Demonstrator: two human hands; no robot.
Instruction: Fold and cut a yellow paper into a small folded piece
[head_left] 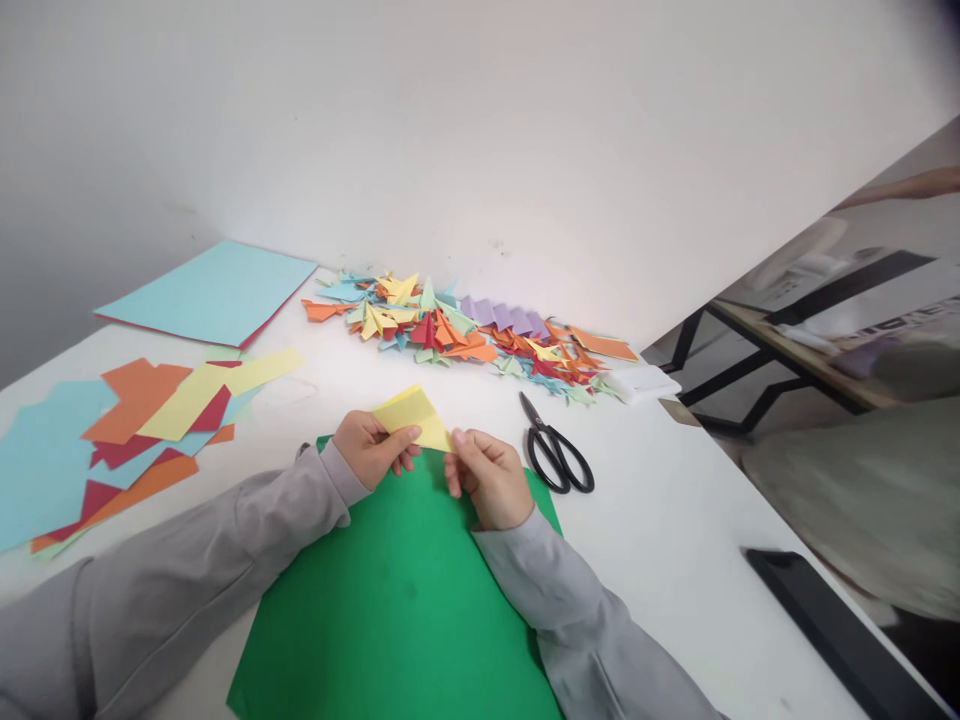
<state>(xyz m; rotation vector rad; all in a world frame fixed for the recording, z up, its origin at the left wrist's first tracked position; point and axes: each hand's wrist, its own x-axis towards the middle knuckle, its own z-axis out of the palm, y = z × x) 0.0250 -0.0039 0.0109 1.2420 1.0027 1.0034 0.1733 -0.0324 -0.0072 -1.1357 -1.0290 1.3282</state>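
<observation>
A small piece of yellow paper [411, 414] is held up between both hands, over the far edge of a green sheet [405, 590]. My left hand [373, 449] is closed on its left side, the thumb lying across the front. At its lower right corner, my right hand [489, 476] pinches the paper between thumb and finger. The paper looks folded, though its back side is hidden. Black-handled scissors [556, 445] lie on the table just right of my right hand, their blades pointing away from me.
Folded paper planes [442, 335] in several colours are heaped along the wall, with a row of purple ones [506, 316]. Paper scraps [150, 420] lie at left, below a light blue sheet [217, 290]. A black object [832, 630] rests near the right edge. Another person's arm [904, 187] shows at far right.
</observation>
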